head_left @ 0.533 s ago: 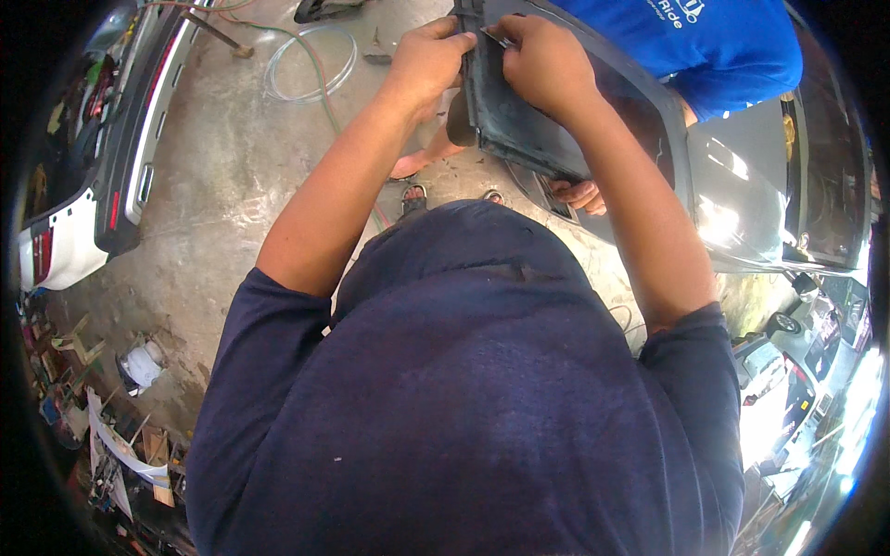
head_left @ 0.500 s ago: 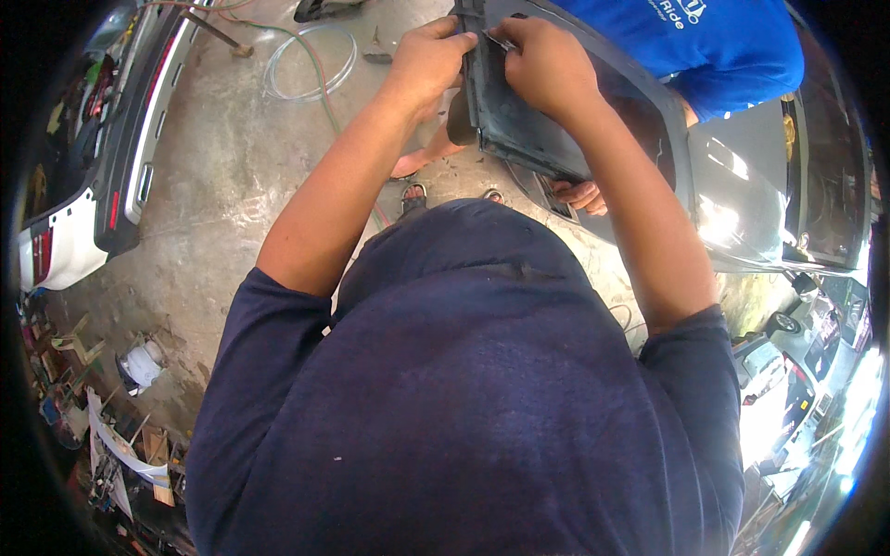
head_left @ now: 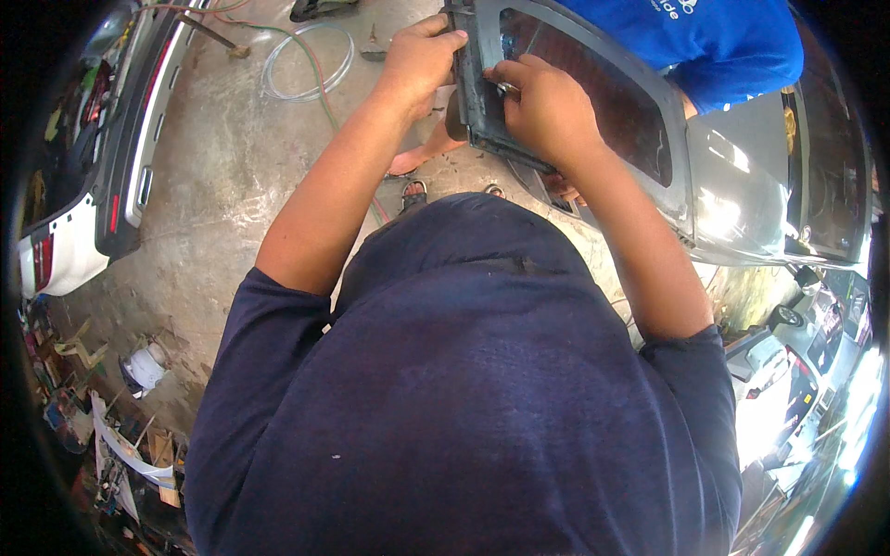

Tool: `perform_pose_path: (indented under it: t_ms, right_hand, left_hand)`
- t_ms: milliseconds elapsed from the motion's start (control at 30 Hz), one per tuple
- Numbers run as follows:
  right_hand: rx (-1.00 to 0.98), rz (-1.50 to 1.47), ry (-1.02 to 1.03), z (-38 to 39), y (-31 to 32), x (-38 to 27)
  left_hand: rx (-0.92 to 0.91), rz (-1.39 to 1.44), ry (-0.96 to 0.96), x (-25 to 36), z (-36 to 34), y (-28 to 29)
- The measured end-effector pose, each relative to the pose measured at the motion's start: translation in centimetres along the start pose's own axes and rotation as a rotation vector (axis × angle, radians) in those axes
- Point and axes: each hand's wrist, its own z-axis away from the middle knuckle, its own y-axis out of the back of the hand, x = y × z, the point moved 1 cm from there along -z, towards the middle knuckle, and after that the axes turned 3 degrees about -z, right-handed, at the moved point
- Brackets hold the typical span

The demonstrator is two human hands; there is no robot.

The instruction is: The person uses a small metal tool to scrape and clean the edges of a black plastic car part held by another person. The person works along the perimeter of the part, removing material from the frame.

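Note:
A dark glazed car panel with a grey-black frame [head_left: 612, 97] stands at the top centre right. My left hand [head_left: 417, 60] grips its left edge, fingers wrapped over the black border strip. My right hand [head_left: 545, 107] is closed on a small metal tool [head_left: 507, 87], held against that border just right of my left hand; the tool's working end is hard to make out. A co-worker in blue [head_left: 705, 51] is beside the panel's far side, with some fingers showing below it [head_left: 565, 190], partly hidden behind my right forearm.
A vehicle bumper with tail lamps [head_left: 69, 241] lies at left. Hoses and a coiled clear tube [head_left: 306, 60] lie on the concrete floor. A grey car body [head_left: 737, 218] is at right. Scrap pieces [head_left: 130, 445] lie at lower left, and the co-worker's foot [head_left: 403, 162] is below the panel.
My right hand has moved down along the panel's border with the tool, uncovering more of the glass. My left hand stays on the edge, shifted slightly left.

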Motion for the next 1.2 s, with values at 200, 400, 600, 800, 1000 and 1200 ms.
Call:
perform_pose_path:
  t_ms: [200, 400, 600, 800, 1000, 1200]
  right_hand:
    - [-0.059, -0.026, 0.030, 2.2, 0.3, 0.4]
    - [0.064, -0.257, 0.083, 1.7, 0.7, 2.0]
    - [0.222, -0.201, 0.043, -5.2, 0.8, 2.5]
    - [0.146, 0.004, 0.024, -6.8, 0.2, 1.5]
    - [0.078, 0.047, 0.046, -4.5, 0.8, 0.6]
    - [0.043, 0.015, 0.049, -2.0, 0.9, -0.3]
  left_hand:
    - [-0.044, -0.083, 0.024, -0.9, -0.6, 0.8]
    - [-0.034, 0.022, -0.023, 0.0, -0.1, 0.6]
    - [-0.048, 0.001, 0.024, 0.8, -0.2, 0.3]
    - [-0.084, -0.067, 0.005, 1.7, 0.2, -0.2]
    - [-0.057, -0.061, 0.042, 1.8, 0.0, -0.4]
    - [-0.051, -0.054, 0.050, 1.8, 0.0, -0.3]
